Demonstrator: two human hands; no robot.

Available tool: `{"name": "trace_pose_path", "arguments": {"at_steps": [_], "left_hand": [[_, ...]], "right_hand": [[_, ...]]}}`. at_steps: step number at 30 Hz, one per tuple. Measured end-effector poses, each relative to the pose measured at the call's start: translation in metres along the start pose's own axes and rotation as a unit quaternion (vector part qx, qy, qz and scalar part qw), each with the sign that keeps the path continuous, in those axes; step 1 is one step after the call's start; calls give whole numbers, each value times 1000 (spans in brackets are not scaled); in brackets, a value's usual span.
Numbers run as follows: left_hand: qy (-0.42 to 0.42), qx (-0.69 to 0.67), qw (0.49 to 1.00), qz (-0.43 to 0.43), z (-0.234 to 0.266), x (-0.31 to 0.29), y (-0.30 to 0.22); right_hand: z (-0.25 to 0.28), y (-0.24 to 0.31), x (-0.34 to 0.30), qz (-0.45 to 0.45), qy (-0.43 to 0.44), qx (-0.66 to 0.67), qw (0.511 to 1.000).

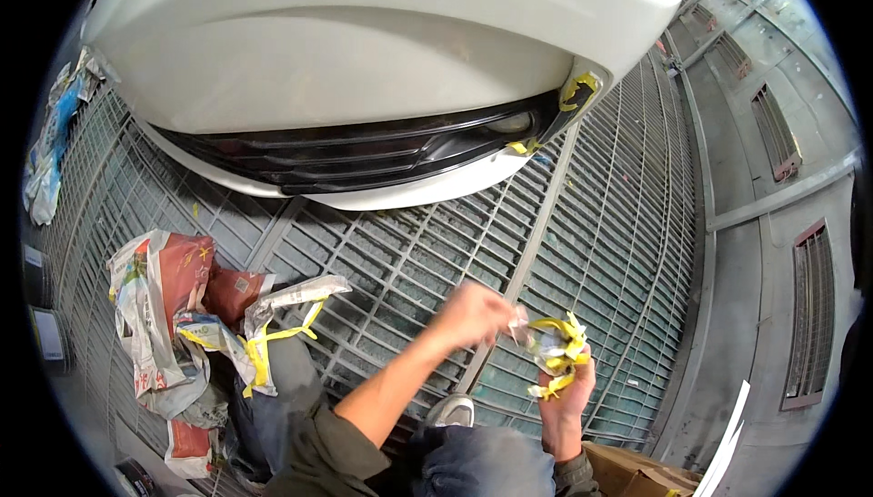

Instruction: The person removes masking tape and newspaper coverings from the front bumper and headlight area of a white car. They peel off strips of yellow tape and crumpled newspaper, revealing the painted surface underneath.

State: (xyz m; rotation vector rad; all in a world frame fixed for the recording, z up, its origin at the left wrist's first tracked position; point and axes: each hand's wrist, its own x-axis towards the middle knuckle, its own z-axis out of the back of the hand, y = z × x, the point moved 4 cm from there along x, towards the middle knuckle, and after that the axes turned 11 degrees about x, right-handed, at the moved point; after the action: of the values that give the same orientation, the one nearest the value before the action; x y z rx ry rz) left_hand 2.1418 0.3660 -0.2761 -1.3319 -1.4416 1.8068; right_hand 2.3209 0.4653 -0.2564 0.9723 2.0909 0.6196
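Note:
My right hand grips a crumpled bunch of yellow masking tape with pale, film-like scraps caught in it. Just left of it, my left hand is closed in a pinch and slightly blurred by motion. A thin translucent piece of film runs from its fingertips toward the bunch. Ahead of both hands is a white car bumper with a black lower grille. Bits of yellow tape cling around the opening at the bumper's right corner.
Crumpled printed masking paper with yellow tape lies by my left leg. Metal grating forms the floor. A cardboard box stands at lower right, near the vented wall. Cans and blue-white plastic sit far left.

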Motion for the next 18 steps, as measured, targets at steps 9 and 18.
{"name": "trace_pose_path", "arguments": {"at_steps": [9,18], "left_hand": [[-318,-321,892,7,66,134,-67],[-336,-244,908,55,42,169,-49]], "right_hand": [[45,3,11,-22,41,-1,999],[56,12,12,-58,77,-118,988]]}}
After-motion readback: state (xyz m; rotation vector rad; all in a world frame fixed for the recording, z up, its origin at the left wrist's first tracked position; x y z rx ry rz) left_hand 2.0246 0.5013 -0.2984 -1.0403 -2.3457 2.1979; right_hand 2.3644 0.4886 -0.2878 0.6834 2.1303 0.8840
